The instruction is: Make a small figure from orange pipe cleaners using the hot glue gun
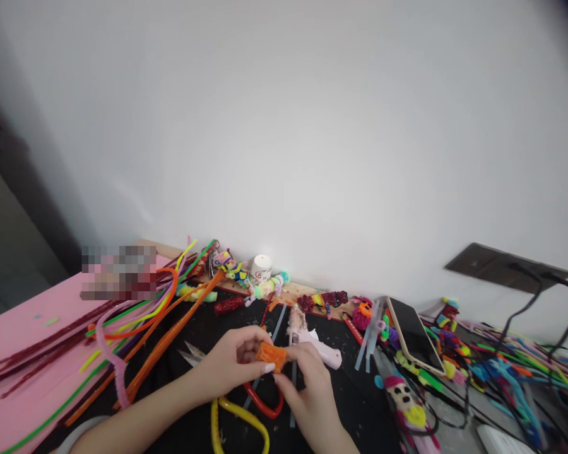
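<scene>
My left hand and my right hand meet low in the middle of the head view. Both pinch a small fuzzy orange piece between their fingertips, the left from the left side, the right from below and the right. Under the hands lie a red loop and a yellow pipe cleaner loop on a black mat. A white glue gun lies just behind my right hand.
Long pipe cleaners in several colours fan out on the left over a pink sheet. Small scissors, a white cup, a phone, small fuzzy figures and black cables crowd the table against the white wall.
</scene>
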A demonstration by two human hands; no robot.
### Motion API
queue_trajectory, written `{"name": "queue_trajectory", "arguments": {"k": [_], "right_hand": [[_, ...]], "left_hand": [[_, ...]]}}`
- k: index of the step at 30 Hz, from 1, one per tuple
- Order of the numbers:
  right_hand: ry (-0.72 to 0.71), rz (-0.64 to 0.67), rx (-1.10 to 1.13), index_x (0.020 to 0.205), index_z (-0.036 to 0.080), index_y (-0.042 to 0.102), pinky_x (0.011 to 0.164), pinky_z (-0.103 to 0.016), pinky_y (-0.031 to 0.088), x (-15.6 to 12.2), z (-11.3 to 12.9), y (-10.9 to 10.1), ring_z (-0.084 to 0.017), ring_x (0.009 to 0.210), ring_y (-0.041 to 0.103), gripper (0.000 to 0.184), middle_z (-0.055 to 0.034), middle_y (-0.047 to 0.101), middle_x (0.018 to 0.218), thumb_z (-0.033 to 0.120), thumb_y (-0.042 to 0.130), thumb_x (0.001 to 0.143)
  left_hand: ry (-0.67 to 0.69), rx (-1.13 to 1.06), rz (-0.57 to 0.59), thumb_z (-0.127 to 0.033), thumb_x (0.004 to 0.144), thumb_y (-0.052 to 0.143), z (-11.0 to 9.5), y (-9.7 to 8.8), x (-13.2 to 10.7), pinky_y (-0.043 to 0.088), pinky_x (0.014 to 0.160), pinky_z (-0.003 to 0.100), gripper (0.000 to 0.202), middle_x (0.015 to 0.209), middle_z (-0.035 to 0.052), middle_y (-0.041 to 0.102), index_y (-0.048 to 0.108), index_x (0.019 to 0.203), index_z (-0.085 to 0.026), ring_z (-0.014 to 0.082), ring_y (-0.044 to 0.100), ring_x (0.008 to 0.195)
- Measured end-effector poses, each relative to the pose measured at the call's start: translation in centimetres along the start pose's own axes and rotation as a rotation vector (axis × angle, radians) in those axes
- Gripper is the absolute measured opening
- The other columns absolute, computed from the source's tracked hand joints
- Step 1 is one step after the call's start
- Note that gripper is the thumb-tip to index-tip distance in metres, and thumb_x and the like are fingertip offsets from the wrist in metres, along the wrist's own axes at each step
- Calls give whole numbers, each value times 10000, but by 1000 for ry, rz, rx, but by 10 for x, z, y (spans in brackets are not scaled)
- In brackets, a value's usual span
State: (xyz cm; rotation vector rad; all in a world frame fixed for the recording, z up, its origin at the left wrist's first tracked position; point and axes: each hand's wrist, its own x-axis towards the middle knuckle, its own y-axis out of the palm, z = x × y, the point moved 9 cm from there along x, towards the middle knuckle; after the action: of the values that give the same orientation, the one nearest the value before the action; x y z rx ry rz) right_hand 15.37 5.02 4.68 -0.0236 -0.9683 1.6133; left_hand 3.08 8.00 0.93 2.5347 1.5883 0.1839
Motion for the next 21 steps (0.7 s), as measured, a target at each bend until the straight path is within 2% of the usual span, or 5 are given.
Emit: {"name": "queue_trajectory", "arguments": {"k": [3,5,9,14,21], "right_hand": [[13,-43,-43,1144,224,528,836,-365,462,1,-3,-7,-224,962,555,337,-70,598,1034,89,542,835],[20,-84,-95,1164,219,519,866,-381,447,3,-5,-12,-230,1004,540,335,-83,588,1074,87,497,856],[-47,-120,-164,867,209,566,813,-360,436,7,1,-14,-217,903,551,169,-54,616,921,71,468,871],[-88,-100,-257,691,200,473,652,-316,391,9,5,-7,-195,701,500,230,-17,534,685,98,439,895],[-59,-54,-342,695,200,447,636,-317,366,13,2,0,-194,687,479,215,-18,513,700,137,424,899]], "left_hand": [[54,17,-170,-217,729,721,-10,-21,3,499,752,292,205,816,23,676,595,884,-174,179,636,791],[118,16,-319,-221,725,723,-17,-40,3,500,810,300,222,870,33,687,595,901,-178,191,642,859],[163,15,-502,-251,714,726,-18,-65,1,500,877,340,268,918,43,692,588,931,-177,211,647,927],[206,42,-566,-296,706,717,-20,-74,0,492,927,395,296,956,49,676,581,937,-171,227,647,962],[203,117,-537,-301,742,687,-21,-70,-1,499,920,416,271,948,54,671,579,953,-170,231,651,949]]}}
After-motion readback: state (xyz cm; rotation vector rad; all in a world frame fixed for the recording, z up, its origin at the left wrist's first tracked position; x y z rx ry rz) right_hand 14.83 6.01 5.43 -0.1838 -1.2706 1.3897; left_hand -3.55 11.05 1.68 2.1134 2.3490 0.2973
